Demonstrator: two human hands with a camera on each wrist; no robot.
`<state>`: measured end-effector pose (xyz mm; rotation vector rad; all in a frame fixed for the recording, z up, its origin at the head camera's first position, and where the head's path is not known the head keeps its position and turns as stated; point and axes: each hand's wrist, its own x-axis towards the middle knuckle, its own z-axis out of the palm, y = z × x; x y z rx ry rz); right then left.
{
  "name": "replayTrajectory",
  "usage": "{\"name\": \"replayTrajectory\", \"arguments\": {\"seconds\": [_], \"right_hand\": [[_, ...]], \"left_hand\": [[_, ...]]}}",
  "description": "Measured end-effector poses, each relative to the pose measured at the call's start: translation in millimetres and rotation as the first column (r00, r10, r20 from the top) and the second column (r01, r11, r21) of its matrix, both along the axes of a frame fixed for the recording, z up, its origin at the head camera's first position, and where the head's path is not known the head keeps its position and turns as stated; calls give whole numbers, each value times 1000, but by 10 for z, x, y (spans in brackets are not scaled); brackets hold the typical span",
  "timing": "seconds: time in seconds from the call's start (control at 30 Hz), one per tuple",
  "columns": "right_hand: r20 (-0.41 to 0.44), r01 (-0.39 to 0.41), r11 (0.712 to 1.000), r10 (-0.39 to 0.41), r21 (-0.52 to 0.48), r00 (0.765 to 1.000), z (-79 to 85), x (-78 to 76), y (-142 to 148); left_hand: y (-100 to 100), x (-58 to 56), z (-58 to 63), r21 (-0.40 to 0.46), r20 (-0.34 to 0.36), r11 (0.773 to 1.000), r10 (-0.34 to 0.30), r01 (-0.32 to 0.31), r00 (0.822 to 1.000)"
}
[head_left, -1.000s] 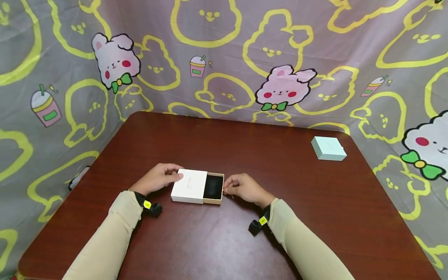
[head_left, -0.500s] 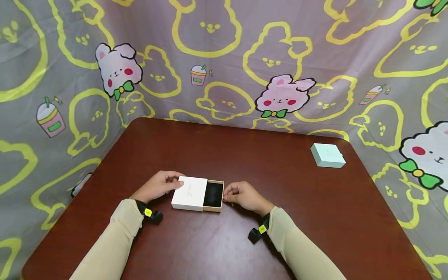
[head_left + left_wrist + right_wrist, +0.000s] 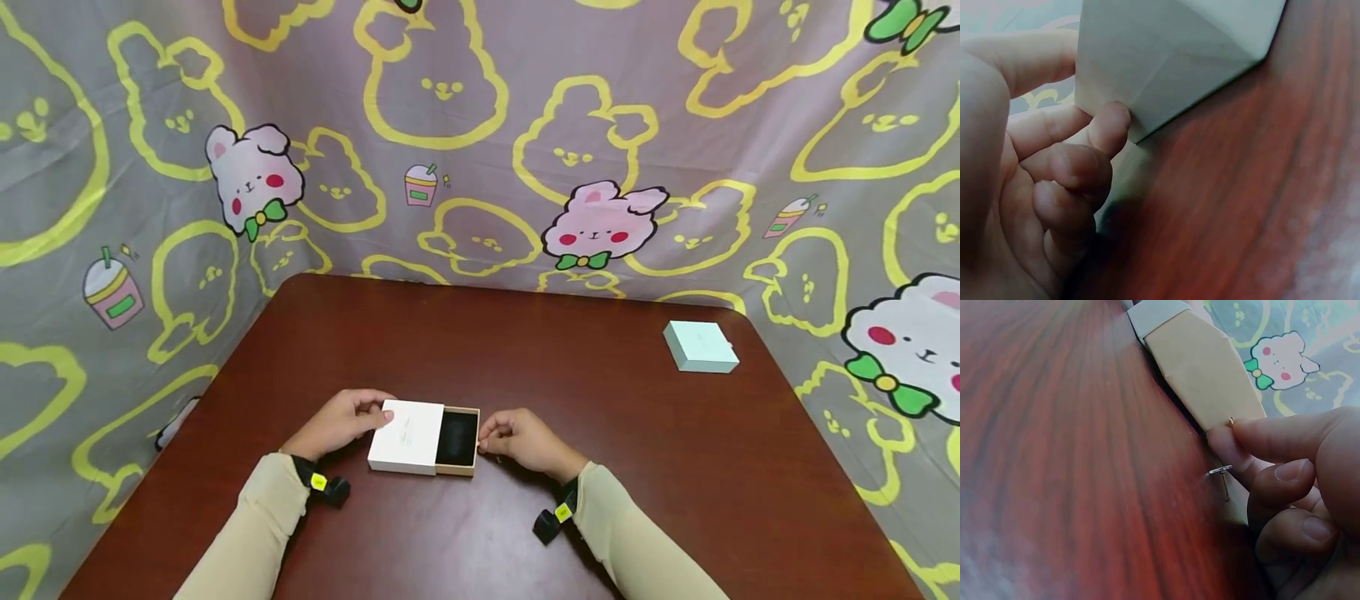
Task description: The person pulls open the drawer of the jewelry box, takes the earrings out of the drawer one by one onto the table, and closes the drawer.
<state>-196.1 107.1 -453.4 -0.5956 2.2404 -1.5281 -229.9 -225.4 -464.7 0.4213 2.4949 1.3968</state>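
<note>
A white slide-out gift box (image 3: 406, 437) lies on the table with its drawer (image 3: 457, 442) partly pulled out to the right, showing a black lining. My left hand (image 3: 341, 422) grips the left end of the white sleeve, thumb on top. In the left wrist view, fingers touch the box's corner (image 3: 1147, 94). At the drawer's outer end, my right hand (image 3: 525, 439) pinches a small gold-and-silver piece of jewellery between thumb and index finger. A silvery disc (image 3: 1221, 469) on a thin gold stem shows just below those fingertips; the rest is hidden by the fingers.
A pale mint gift box (image 3: 701, 347) with a small tab on its right side stands toward the back right of the brown wooden table (image 3: 480, 350). A patterned cloth (image 3: 480, 108) hangs round the back and sides.
The head view has tilted upward, so table, boxes and hands sit lower in the frame. Both hands and the drawer keep nearly the same positions relative to each other.
</note>
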Motion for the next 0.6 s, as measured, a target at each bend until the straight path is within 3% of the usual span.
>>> {"name": "replayTrajectory", "arguments": {"seconds": [0.13,0.33,0.47,0.6], "right_hand": [[-11,-8,1000,8,-2,1000,130,84,-4],[-13,-1,1000,1,6,1000,160,135,-3],[-13,2,1000,-2,17,1000,-44,54,9],[-20,3,1000,-3,9,1000,-143,-80,49]], "left_hand": [[22,50,-38,27,-4,1000,-5,5,1000],[53,116,-12,38,6,999,-3,3,1000],[23,106,-13,17,5,1000,-4,4,1000],[13,-6,7,-2,-26,1000,-15,15,1000]]}}
